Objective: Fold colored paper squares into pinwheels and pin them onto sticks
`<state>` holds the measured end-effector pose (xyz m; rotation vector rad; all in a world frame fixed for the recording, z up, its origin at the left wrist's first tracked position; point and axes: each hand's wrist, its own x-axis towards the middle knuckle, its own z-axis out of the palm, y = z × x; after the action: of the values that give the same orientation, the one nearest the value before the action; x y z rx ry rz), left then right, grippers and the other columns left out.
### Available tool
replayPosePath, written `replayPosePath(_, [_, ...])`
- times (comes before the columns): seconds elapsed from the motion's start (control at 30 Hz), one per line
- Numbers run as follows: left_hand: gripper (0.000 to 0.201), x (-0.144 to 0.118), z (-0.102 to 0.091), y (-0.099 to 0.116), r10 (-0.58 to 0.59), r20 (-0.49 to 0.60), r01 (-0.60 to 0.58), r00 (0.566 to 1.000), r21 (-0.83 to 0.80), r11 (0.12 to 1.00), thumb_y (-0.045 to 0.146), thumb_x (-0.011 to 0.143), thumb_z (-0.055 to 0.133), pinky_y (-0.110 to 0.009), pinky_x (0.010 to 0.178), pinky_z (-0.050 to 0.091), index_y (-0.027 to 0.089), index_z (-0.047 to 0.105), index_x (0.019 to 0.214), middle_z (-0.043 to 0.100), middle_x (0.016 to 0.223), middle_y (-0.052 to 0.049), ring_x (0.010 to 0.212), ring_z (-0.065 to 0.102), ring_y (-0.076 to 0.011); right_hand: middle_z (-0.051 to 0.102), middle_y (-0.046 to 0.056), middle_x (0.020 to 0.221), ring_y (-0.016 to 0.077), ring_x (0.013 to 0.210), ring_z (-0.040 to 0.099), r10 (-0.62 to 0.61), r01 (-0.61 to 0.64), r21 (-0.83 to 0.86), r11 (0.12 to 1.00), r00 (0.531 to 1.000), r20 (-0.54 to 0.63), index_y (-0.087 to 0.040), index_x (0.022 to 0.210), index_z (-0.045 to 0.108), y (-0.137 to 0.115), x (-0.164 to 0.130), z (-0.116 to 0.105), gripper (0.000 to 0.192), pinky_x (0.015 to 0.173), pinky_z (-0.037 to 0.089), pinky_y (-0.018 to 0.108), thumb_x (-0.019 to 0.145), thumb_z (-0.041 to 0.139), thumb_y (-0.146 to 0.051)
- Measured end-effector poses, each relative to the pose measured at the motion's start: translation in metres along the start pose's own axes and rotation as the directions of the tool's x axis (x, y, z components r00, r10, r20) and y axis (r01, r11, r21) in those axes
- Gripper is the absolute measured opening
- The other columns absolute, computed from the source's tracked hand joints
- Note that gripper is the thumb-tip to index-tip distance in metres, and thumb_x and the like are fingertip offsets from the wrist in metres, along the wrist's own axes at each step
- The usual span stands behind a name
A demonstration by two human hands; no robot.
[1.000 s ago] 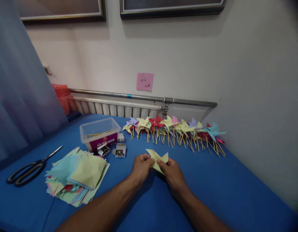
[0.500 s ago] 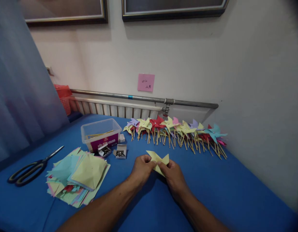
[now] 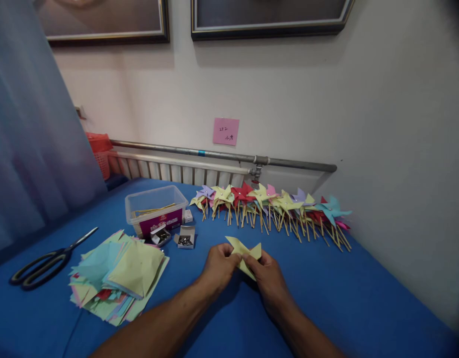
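Both hands pinch one piece of pale yellow paper [image 3: 248, 271], partly folded like a pinwheel, just above the blue cloth. My left hand [image 3: 221, 262] is closed on its left side, thumb pressing near the middle. From the right, my right hand [image 3: 268, 273] grips it with the thumb also near the centre. Folded points of the paper stick up between the hands; the thumbs and fingers hide part of it. Beyond the hands lies a row of finished pinwheels [image 3: 240, 195] on thin sticks, in yellow, red, purple, pink and blue.
To the left lies a pile of coloured paper squares [image 3: 134, 268], with black-handled scissors [image 3: 52, 261] beside it. Behind the pile stand a clear plastic tub [image 3: 157, 204] holding sticks and small open boxes of metal pins [image 3: 185, 237]. A radiator [image 3: 177, 166] and pipe run along the wall.
The camera view has tilted slightly, so everything sits a little lower in the picture. Both hands keep their pinch on the yellow paper, with almost no change in its shape.
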<state>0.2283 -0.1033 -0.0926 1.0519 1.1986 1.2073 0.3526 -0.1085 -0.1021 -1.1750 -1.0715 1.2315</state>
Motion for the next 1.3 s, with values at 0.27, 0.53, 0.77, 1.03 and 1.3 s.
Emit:
replayPosePath(0.27, [0.017, 0.0012, -0.0007, -0.0045, 0.032, 0.018, -0.032, 0.999, 0.014, 0.999, 0.026, 0.067, 0.063, -0.022, 0.046, 0.023, 0.017, 0.052, 0.058, 0.047, 0.049, 0.005, 0.044, 0.034, -0.0066, 0.07, 0.002, 0.068, 0.0181, 0.062, 0.059, 0.004, -0.004, -0.004, 1.0, 1.0, 0.002, -0.015, 0.081, 0.068, -0.0042, -0.0024, 0.0007, 0.035, 0.06, 0.046, 0.027, 0.063, 0.078, -0.043])
replayPosePath(0.53, [0.017, 0.0017, -0.0007, -0.0056, 0.019, 0.003, -0.019, 1.0, 0.053, 0.998, 0.025, 0.071, 0.062, -0.022, 0.046, 0.024, 0.017, 0.052, 0.06, 0.048, 0.048, 0.005, 0.043, 0.035, -0.0078, 0.069, 0.001, 0.067, 0.0172, 0.061, 0.058, -0.006, 0.005, -0.027, 1.0, 1.0, -0.023, -0.015, 0.079, 0.068, -0.0038, -0.0021, 0.0005, 0.032, 0.057, 0.044, 0.026, 0.064, 0.077, -0.042])
replayPosePath(0.77, [0.017, 0.0008, -0.0011, -0.0033, 0.058, -0.001, -0.058, 0.998, 0.077, 0.995, 0.021, 0.07, 0.061, -0.022, 0.046, 0.024, 0.018, 0.052, 0.057, 0.046, 0.048, 0.006, 0.044, 0.034, -0.0072, 0.069, 0.002, 0.068, 0.017, 0.062, 0.058, 0.005, -0.005, -0.015, 1.0, 1.0, 0.006, -0.015, 0.081, 0.069, -0.0037, -0.0018, 0.0, 0.034, 0.058, 0.045, 0.026, 0.065, 0.077, -0.043])
replayPosePath(1.03, [0.017, 0.0003, -0.0006, -0.004, 0.042, -0.004, -0.041, 0.999, 0.043, 0.998, 0.023, 0.069, 0.063, -0.021, 0.045, 0.023, 0.018, 0.051, 0.057, 0.045, 0.047, 0.006, 0.043, 0.033, -0.0067, 0.071, 0.004, 0.071, 0.0189, 0.063, 0.061, 0.041, -0.041, -0.017, 0.999, 0.999, 0.021, -0.014, 0.085, 0.071, -0.0053, -0.0021, 0.0008, 0.042, 0.058, 0.046, 0.027, 0.061, 0.08, -0.048])
replayPosePath(1.3, [0.018, 0.0006, -0.0003, -0.0035, 0.052, 0.01, -0.052, 0.999, 0.019, 0.998, 0.025, 0.068, 0.063, -0.022, 0.047, 0.026, 0.018, 0.051, 0.057, 0.045, 0.047, 0.006, 0.044, 0.034, -0.0071, 0.073, 0.006, 0.072, 0.0212, 0.064, 0.063, 0.032, -0.032, -0.025, 0.999, 0.999, 0.008, -0.013, 0.085, 0.072, -0.0044, -0.0026, 0.0001, 0.044, 0.059, 0.048, 0.029, 0.062, 0.079, -0.05])
